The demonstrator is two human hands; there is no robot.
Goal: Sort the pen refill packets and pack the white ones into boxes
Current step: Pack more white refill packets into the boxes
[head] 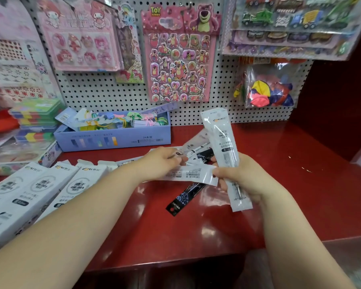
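**Bare forearms reach over a red counter, both hands holding white pen refill packets**

Two forearms stretch in from the bottom edge towards the middle of the red counter (300,184). The right hand (242,178) has its fingers curled tight around an upright stack of white packets (223,147), which rises above the fist and tilts slightly left; how many it holds cannot be told. The left hand (163,163) has its fingers curled down onto the left end of a crosswise white packet (192,174), whose other end touches the right thumb. Just below that packet, a black packet (186,197) lies flat on the counter. Behind the hands, more loose packets (198,142), black and white, sit in a small heap.

On the left, three long white boxes (75,184) lie side by side. Farther back stands an open pale blue box (113,138) filled with colourful stationery. A white pegboard (113,94) on the wall carries pink sticker sheets (177,59) and a clear bag of balloons (269,90).
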